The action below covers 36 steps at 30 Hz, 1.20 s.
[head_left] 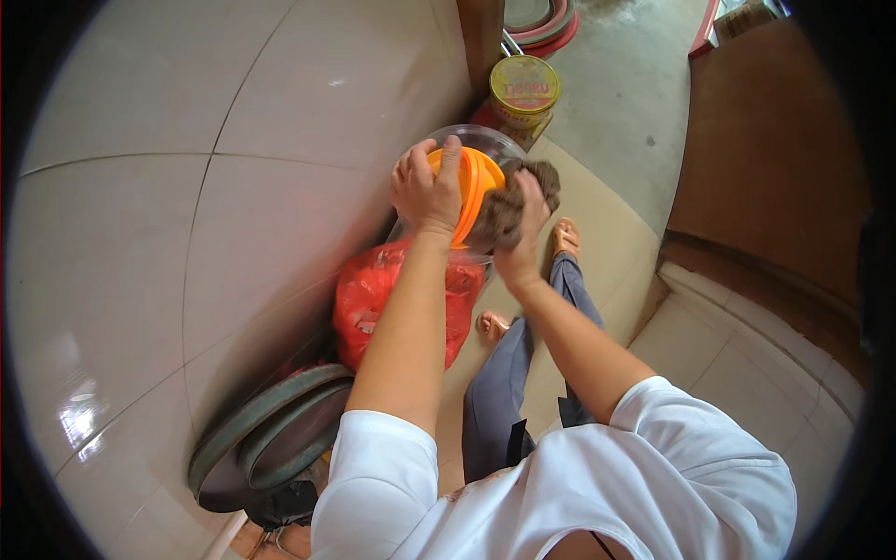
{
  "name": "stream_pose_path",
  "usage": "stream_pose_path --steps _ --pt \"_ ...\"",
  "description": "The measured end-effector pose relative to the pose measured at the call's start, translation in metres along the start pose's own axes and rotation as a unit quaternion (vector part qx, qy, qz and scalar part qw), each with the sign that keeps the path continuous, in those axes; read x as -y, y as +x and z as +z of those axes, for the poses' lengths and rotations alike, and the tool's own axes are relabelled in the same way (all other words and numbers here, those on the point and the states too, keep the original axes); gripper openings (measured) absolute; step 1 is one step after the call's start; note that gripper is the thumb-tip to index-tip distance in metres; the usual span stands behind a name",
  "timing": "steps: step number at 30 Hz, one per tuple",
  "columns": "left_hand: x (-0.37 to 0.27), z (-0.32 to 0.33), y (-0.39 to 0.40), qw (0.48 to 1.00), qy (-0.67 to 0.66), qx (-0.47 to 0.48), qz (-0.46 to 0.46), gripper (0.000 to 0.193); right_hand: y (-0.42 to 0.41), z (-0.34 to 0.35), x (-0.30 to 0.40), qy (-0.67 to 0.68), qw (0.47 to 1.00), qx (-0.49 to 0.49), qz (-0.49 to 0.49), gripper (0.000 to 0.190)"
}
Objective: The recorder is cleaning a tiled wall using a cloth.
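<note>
My left hand (428,187) grips an orange plastic container (476,185) from its left side, thumb along the top; it is tilted on its side. My right hand (526,227) holds a bunched brown cloth (500,217) against or close beside the container's right side. That hand and the cloth are blurred. Just beyond and below both hands is a large clear plastic container (483,133), partly hidden by them. A red plastic bag (371,287) stands on the near side of it, with my left forearm passing over the bag.
A yellow round tin (525,84) bearing writing stands ahead by the tiled wall (140,231). Round basins (539,28) lie farther off. Two large round pans or trays (280,427) lean at the lower left. A brown wooden panel (770,168) rises on the right.
</note>
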<state>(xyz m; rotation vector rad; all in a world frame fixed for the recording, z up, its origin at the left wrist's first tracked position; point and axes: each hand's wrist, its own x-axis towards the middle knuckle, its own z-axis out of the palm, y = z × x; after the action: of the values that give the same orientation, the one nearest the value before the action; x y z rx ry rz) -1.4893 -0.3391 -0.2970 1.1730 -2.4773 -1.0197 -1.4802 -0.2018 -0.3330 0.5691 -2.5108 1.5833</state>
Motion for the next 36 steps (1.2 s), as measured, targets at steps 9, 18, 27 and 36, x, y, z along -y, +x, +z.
stream_pose_path --steps 9,18,27,36 --pt "-0.019 0.001 -0.031 0.991 0.059 -0.097 -0.066 0.085 0.003 -0.064 -0.072 0.203 0.957 0.111 0.175 0.051" --pt "-0.016 0.021 -0.074 0.944 -0.266 -0.112 -0.163 0.108 0.164 -0.016 -0.002 0.161 0.833 0.528 -0.032 0.048" --pt "-0.025 0.022 -0.076 0.941 -0.248 -0.139 -0.186 0.12 0.174 0.047 0.03 -0.143 0.729 0.647 -0.172 0.059" --pt "-0.042 0.021 -0.077 0.966 -0.105 -0.16 -0.174 0.107 0.206 0.069 -0.013 0.026 0.712 0.695 -0.101 0.043"
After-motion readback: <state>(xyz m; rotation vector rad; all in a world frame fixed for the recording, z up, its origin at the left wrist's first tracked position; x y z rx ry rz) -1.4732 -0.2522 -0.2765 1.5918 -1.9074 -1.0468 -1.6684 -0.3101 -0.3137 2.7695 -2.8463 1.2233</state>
